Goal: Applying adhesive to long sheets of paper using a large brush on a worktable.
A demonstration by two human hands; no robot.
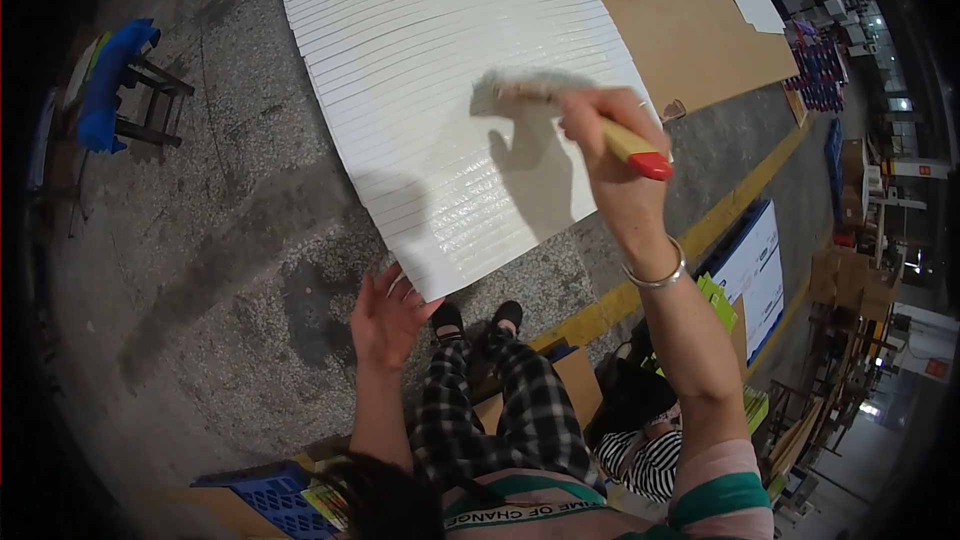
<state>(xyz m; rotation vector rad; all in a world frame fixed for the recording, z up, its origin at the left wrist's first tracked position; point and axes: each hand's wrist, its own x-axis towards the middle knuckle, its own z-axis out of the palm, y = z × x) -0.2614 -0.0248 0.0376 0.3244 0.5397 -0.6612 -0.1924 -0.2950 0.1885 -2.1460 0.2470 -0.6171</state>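
A fanned stack of white sheets (455,140) lies before me, overlapping so their edges make many close lines; a glossy wet-looking film shines on parts of it. My right hand (615,130) is closed round a brush (632,147) with a pale wooden handle and a red end. The brush head points left over the sheets, smeared by motion, and its shadow falls beside it. At the near left corner of the stack is my left hand (392,320), its fingers apart and holding nothing. Whether those fingertips touch the edge, I cannot tell.
Brown board (700,30) extends beyond the stack on the right. A dark stand with blue covering (115,90) is at far left. A person in striped clothing (645,465) is close on my right. A blue plastic pallet (265,495) lies low left, and a yellow line (735,215) crosses the floor.
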